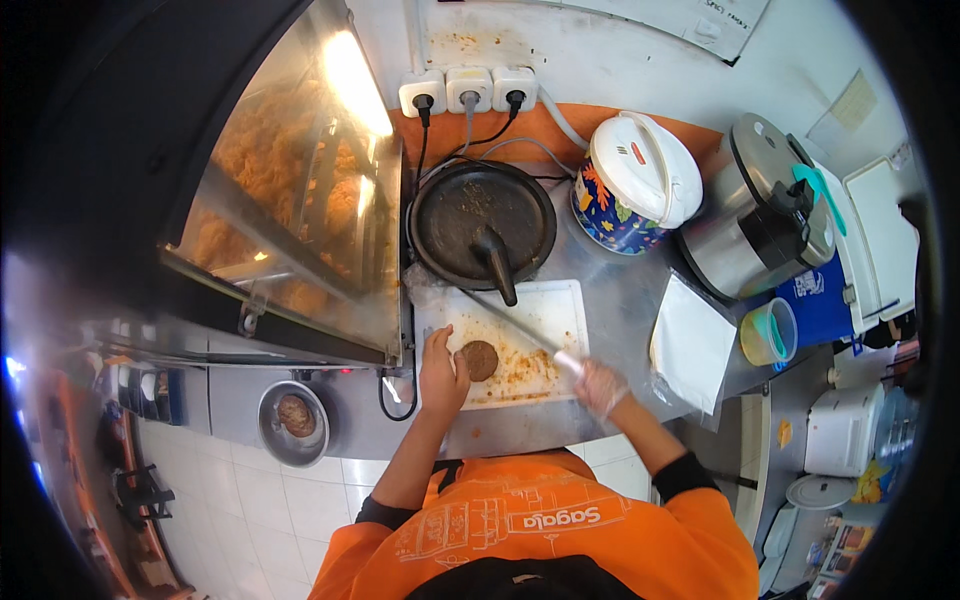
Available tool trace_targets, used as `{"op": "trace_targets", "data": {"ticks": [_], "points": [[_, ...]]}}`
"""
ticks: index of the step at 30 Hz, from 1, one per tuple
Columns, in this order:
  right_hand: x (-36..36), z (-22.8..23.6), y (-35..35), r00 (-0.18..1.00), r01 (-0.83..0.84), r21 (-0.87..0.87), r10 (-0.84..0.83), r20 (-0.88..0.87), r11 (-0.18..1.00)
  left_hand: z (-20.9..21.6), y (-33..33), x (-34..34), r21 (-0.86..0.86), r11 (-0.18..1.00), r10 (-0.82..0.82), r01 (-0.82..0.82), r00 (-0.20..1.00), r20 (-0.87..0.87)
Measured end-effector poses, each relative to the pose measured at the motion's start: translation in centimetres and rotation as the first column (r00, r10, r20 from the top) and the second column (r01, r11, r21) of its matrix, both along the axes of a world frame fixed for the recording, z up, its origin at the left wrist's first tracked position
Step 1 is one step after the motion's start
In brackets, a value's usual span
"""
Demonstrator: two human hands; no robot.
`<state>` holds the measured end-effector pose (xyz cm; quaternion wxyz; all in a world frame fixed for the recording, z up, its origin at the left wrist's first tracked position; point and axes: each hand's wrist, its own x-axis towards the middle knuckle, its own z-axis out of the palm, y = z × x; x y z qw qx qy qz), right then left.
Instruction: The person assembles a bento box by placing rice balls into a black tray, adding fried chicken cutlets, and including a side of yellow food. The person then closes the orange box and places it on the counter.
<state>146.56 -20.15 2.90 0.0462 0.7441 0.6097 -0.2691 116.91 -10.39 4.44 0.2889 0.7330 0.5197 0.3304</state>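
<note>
A white cutting board [560,300] smeared with orange-brown crumbs lies on the metal counter. On it is a round brown patty [482,360]. My left hand [441,374] is beside the patty at the board's left side, fingers stretched out, thumb side close to it; whether they touch I cannot tell. A clear plastic glove covers my right hand [600,387], which is closed around the white handle of a long knife [520,325]. The blade slants up and left over the board, its tip near the dark stone mortar [430,225]. A pestle [492,258] rests in the mortar.
A lit glass display cabinet [290,200] of fried food stands left. A metal bowl [268,425] with a brown lump sits near the front edge. Behind are a patterned rice cooker [640,170] and a steel cooker [735,235]. White paper [692,340] and a plastic cup [768,335] lie right.
</note>
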Motion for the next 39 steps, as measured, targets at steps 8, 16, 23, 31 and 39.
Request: {"op": "trace_targets", "data": {"ticks": [8,16,23,31,39], "points": [[-8.0,3.7,-4.2,0.95,-0.042,0.018,0.045,-0.31,0.999,0.5,7.8,3.9,0.342,0.935,-0.064,0.092,0.994,-0.093],[-9.1,0.9,-3.3,0.821,0.199,-0.17,-0.259,-0.509,0.965,-4.6,9.9,4.4,0.248,0.959,-0.1,0.137,0.982,-0.157],[-8.4,1.1,-2.3,0.91,0.02,0.02,-0.01,-0.414,1.0,-4.3,10.0,4.3,0.226,0.967,-0.074,0.122,0.975,-0.211],[-6.5,1.3,-1.2,0.77,0.227,-0.115,-0.251,-0.587,0.967,-4.3,10.5,5.9,0.184,0.972,-0.112,0.147,0.976,-0.188],[-5.2,3.7,-0.4,0.942,-0.009,-0.113,-0.029,-0.334,0.994,-3.2,11.6,5.7,0.318,0.946,-0.016,0.057,0.991,-0.131]]}}
